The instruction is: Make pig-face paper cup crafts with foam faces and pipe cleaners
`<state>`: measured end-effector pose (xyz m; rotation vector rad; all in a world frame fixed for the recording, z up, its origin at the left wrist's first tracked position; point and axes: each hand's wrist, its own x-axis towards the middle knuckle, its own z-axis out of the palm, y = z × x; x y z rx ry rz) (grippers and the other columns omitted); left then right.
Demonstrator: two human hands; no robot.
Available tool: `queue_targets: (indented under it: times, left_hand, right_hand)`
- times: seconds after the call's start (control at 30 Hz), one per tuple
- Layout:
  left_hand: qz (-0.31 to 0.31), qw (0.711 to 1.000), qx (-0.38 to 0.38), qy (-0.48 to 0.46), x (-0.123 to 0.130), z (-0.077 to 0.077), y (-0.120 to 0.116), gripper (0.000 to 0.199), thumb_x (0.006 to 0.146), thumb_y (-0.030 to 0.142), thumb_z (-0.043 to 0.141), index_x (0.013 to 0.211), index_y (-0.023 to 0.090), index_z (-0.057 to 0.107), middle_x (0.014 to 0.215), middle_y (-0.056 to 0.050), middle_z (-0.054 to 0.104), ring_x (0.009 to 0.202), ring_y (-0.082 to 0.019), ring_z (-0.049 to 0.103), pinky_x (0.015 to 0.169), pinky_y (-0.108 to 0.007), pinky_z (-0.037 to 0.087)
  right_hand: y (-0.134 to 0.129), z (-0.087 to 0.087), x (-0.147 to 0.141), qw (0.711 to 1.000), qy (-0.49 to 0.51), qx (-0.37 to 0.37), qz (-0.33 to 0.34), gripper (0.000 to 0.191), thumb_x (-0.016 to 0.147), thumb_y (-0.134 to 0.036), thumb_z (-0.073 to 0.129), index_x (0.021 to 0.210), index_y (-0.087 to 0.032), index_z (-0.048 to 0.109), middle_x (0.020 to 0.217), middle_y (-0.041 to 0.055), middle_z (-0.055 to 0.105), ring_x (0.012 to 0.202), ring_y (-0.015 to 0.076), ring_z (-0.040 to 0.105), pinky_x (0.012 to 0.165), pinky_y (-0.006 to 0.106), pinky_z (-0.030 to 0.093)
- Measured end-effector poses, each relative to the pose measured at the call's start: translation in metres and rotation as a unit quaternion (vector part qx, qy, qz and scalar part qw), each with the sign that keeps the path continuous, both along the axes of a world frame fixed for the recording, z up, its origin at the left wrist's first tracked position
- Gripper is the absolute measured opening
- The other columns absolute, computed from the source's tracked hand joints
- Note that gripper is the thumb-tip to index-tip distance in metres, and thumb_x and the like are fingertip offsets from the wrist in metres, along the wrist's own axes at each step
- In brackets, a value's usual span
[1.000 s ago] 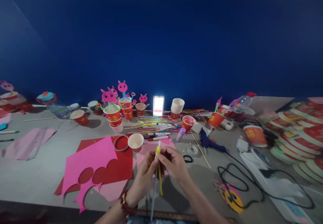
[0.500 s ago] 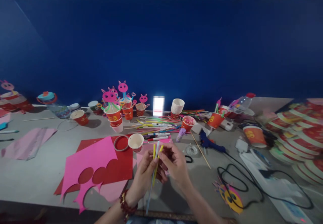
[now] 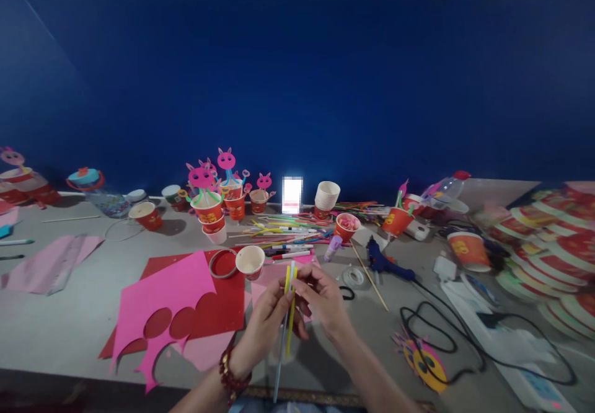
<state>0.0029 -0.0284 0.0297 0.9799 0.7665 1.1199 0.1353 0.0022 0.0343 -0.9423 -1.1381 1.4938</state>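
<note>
Close together over the front middle of the table, both hands grip one small bundle of straws. My left hand (image 3: 271, 309), with a beaded bracelet at its wrist, pinches a long pale blue straw (image 3: 280, 363) and yellow straws (image 3: 290, 332). My right hand (image 3: 320, 295) has its thumb and fingertips closed on the same bundle near the top. The straw tops stand side by side above the fingers, and the pale one reaches down toward the table edge. An open paper cup (image 3: 250, 262) is just beyond my left hand.
Pink sheet with round cutouts (image 3: 170, 283) lies on red paper at left. Behind are cups with pink figures (image 3: 207, 208), scattered straws and pens (image 3: 288, 233). A blue glue gun (image 3: 388, 264), its black cable, a white power strip (image 3: 502, 351) and stacked red cups (image 3: 553, 245) are at right.
The yellow straws have moved in from a spread, crossed position to lie nearly parallel against the pale straw. Both hands have shifted only slightly.
</note>
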Motion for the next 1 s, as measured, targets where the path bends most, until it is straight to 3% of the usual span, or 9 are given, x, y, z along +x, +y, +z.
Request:
queue_targets:
  times: [0.27, 0.5, 0.67, 0.77, 0.9, 1.0]
  left_hand:
    - [-0.030, 0.999, -0.013, -0.022, 0.003, 0.001, 0.001, 0.033, 0.092, 0.050, 0.061, 0.101, 0.019, 0.056, 0.076, -0.002, 0.072, 0.042, -0.010, 0.064, 0.043, -0.020, 0.049]
    - [-0.050, 0.999, -0.015, 0.012, -0.003, -0.001, 0.002, 0.032, 0.094, 0.050, 0.058, 0.098, 0.018, 0.057, 0.077, -0.004, 0.072, 0.044, -0.011, 0.065, 0.043, -0.020, 0.049]
    - [-0.091, 0.996, -0.017, 0.018, -0.009, -0.001, 0.005, 0.029, 0.096, 0.046, 0.055, 0.104, 0.018, 0.058, 0.076, -0.003, 0.073, 0.047, -0.012, 0.067, 0.045, -0.020, 0.049]
    - [-0.110, 0.993, -0.049, -0.014, -0.010, 0.002, 0.006, 0.031, 0.094, 0.047, 0.059, 0.102, 0.018, 0.059, 0.078, -0.005, 0.074, 0.052, -0.015, 0.069, 0.050, -0.023, 0.053]
    - [-0.107, 0.985, -0.110, -0.074, -0.010, 0.006, 0.007, 0.033, 0.089, 0.046, 0.067, 0.104, 0.017, 0.063, 0.081, -0.007, 0.076, 0.067, -0.020, 0.074, 0.064, -0.031, 0.059]
    - [-0.101, 0.983, -0.126, -0.093, -0.010, 0.008, 0.007, 0.033, 0.089, 0.045, 0.067, 0.107, 0.018, 0.065, 0.083, -0.007, 0.076, 0.069, -0.020, 0.074, 0.064, -0.031, 0.057]
  right_hand:
    - [0.004, 0.003, 0.000, 1.000, -0.015, -0.011, 0.008, 0.033, 0.077, -0.049, 0.077, 0.076, -0.022, 0.058, 0.054, -0.0090, 0.049, 0.033, 0.0059, 0.038, 0.032, 0.019, 0.030]
    - [0.009, 0.004, 0.001, 1.000, -0.022, 0.000, -0.015, 0.035, 0.072, -0.047, 0.081, 0.065, -0.018, 0.062, 0.058, -0.0054, 0.050, 0.050, 0.0087, 0.042, 0.046, 0.021, 0.034]
    - [0.010, 0.003, 0.002, 1.000, -0.004, -0.009, -0.009, 0.033, 0.072, -0.044, 0.082, 0.064, -0.018, 0.063, 0.059, -0.0054, 0.051, 0.051, 0.0082, 0.042, 0.048, 0.021, 0.034]
    - [0.008, 0.001, 0.000, 0.999, 0.014, -0.029, -0.003, 0.033, 0.071, -0.042, 0.082, 0.065, -0.018, 0.060, 0.057, -0.0065, 0.051, 0.047, 0.0066, 0.042, 0.043, 0.019, 0.034]
    - [0.004, -0.003, -0.003, 0.997, 0.031, -0.065, 0.020, 0.034, 0.076, -0.045, 0.078, 0.068, -0.021, 0.055, 0.043, -0.0109, 0.046, 0.028, 0.0040, 0.031, 0.029, 0.017, 0.023]
    - [0.003, -0.004, -0.004, 0.996, 0.044, -0.076, 0.024, 0.035, 0.076, -0.045, 0.078, 0.070, -0.022, 0.052, 0.038, -0.0134, 0.042, 0.024, 0.0034, 0.027, 0.025, 0.015, 0.022]
